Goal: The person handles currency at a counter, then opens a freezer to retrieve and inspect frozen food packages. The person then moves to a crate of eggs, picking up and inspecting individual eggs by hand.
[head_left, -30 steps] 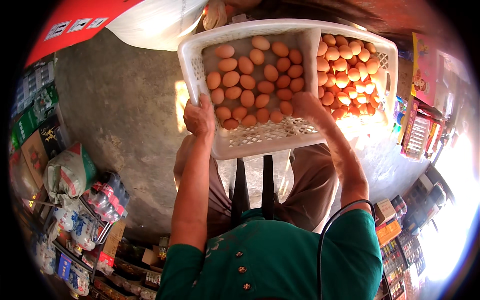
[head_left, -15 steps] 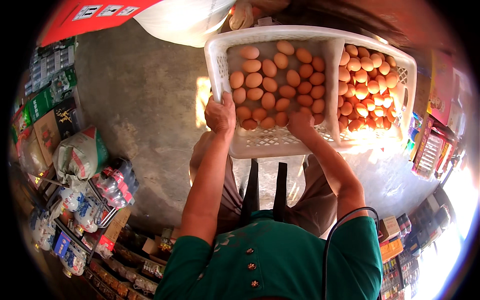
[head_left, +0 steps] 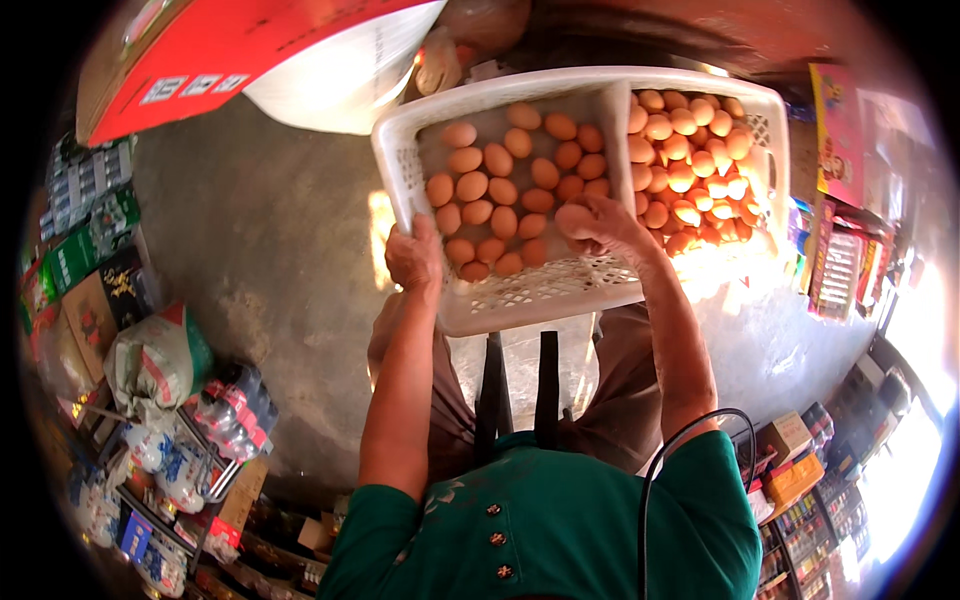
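A white plastic crate (head_left: 560,312) with a divider lies across my lap. Brown eggs (head_left: 471,186) are spread out on the bottom of its left compartment. The right compartment has many more eggs (head_left: 683,122) heaped together, partly in bright sun. My left hand (head_left: 413,257) is closed around the crate's left rim, near its front corner. Over the front right part of the left compartment, beside the divider, my right hand (head_left: 612,230) holds one egg (head_left: 572,222) between thumb and fingers. The hand hides some eggs behind it.
A white sack (head_left: 335,85) and a red carton (head_left: 225,60) stand beyond the crate's far left. Shelves with bottles (head_left: 237,412) and a filled bag (head_left: 155,360) line the left side. Packaged goods (head_left: 845,270) stand to the right. A black cable (head_left: 655,470) runs over my right arm.
My right hand has risen from among the eggs and now grips one. The left hand stays on the rim. The whole view has shifted a little, with the crate now farther left.
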Demonstrator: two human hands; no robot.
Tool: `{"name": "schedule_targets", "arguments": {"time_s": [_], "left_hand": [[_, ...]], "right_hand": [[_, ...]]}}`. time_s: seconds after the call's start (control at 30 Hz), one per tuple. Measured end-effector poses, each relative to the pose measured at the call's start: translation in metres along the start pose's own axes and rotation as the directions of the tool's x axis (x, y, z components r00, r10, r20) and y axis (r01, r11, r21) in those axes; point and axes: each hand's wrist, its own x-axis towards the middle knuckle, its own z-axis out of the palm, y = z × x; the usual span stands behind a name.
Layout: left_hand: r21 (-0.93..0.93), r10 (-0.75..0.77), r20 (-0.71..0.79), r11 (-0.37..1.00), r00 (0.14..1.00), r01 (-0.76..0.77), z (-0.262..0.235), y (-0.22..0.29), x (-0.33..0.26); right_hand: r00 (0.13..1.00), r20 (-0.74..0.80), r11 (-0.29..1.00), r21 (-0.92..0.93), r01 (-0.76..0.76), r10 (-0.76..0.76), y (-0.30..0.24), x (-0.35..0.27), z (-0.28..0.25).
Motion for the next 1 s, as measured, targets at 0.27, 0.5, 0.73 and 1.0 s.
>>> {"name": "schedule_targets", "arguments": {"time_s": [0.27, 0.5, 0.73, 1.0], "left_hand": [[-0.006, 0.003, 0.075, 1.000, 0.997, -0.002, 0.006, -0.008, 0.002], [0.064, 0.055, -0.019, 0.996, 0.998, -0.053, 0.022, -0.022, 0.015], [0.090, -0.032, -0.004, 0.995, 0.999, 0.033, 0.005, -0.004, 0.008], [0.055, -0.031, -0.029, 0.998, 0.999, 0.033, 0.005, 0.002, 0.001]], "right_hand": [[0.740, -0.663, 0.931, 0.188, 0.313, -0.115, 0.012, -0.112, -0.063], [0.459, -0.790, 0.905, -0.415, 0.087, -0.406, 0.104, -0.105, -0.099], [0.731, -0.578, 0.871, -0.488, 0.047, -0.364, 0.035, -0.087, -0.026], [0.803, -0.335, 0.789, -0.560, 0.251, -0.493, 0.001, -0.069, 0.023]]}}
